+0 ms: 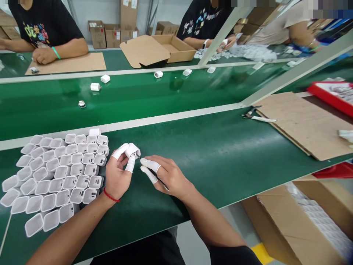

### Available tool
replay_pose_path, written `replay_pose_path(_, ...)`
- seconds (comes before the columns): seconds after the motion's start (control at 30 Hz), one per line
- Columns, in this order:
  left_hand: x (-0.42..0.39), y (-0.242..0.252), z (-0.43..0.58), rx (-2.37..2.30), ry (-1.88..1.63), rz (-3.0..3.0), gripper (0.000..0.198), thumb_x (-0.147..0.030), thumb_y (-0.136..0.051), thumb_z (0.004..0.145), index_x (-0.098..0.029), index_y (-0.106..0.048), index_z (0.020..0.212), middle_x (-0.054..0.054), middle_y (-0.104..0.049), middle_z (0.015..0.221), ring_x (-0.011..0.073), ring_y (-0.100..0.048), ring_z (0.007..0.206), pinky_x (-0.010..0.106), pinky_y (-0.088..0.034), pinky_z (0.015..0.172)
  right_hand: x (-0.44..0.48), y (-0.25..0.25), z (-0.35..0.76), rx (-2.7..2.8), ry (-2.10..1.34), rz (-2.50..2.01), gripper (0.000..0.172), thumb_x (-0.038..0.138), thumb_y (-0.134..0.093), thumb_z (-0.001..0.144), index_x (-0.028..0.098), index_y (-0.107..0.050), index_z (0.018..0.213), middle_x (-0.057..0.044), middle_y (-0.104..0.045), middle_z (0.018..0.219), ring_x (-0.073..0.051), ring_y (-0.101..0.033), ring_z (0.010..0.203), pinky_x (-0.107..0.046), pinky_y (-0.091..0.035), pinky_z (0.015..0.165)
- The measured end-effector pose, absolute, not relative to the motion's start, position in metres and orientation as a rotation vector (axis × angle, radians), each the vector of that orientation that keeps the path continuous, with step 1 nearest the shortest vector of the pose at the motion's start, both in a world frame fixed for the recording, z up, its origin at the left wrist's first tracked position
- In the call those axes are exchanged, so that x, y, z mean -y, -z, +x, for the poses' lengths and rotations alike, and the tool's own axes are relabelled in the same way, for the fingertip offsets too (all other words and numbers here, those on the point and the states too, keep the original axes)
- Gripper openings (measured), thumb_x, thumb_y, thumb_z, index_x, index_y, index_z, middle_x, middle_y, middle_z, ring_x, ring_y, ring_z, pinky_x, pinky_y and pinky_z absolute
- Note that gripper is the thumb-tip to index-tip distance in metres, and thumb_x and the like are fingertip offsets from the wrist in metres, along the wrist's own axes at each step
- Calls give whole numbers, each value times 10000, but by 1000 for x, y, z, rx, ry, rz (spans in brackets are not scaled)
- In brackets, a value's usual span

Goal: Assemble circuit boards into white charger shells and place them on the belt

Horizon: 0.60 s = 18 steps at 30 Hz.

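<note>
My left hand (pixel 120 172), with white finger covers on thumb and forefinger, holds a white plastic housing (pixel 133 150) whose open end faces right. In my right hand (pixel 167 173), also with covered fingertips, is a thin dark tool (pixel 160 179) like tweezers. The tool's tip is at the housing's opening. What lies inside the housing is too small to make out. Left of my hands, rows of white open housings (pixel 65 160) stand packed on the green table (pixel 204 158).
Beyond the white rail (pixel 171 118), small white parts (pixel 95 87) lie on a green belt (pixel 132 99). Pliers (pixel 249 112) and a cardboard sheet (pixel 311 125) lie at the right, near a slanted post (pixel 298 70). An open carton (pixel 275 221) is below right. Several people sit opposite.
</note>
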State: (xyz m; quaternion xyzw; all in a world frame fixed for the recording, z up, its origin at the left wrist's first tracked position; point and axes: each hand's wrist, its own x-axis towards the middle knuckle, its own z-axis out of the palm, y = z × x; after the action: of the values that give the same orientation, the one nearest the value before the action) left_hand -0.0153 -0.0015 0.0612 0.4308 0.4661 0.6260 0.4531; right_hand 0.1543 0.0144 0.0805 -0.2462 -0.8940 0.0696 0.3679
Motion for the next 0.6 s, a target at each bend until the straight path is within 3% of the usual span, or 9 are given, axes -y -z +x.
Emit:
replay_pose_path(0.33, 1, -62, -14, -1221, -1543, 1041, 295, -235, -702, 803, -146, -595, 1063, 99, -653, 1077, 223, -670, 1008, 330, -563, 908, -13, -71, 149, 2283, -196, -614, 323, 114, -428, 896, 93, -496, 1210, -183, -652, 1027, -270, -663, 905, -402, -592, 732)
replay_pose_path(0.6, -6, -67, -17, -1190, -1540, 941, 414, -310, -766, 768, -147, -581, 1100, 86, -664, 1062, 225, -670, 976, 394, -553, 936, -11, -80, 151, 1936, -126, -649, 225, 128, -524, 886, 185, -568, 1099, -53, -642, 755, -174, -611, 579, -289, -510, 501)
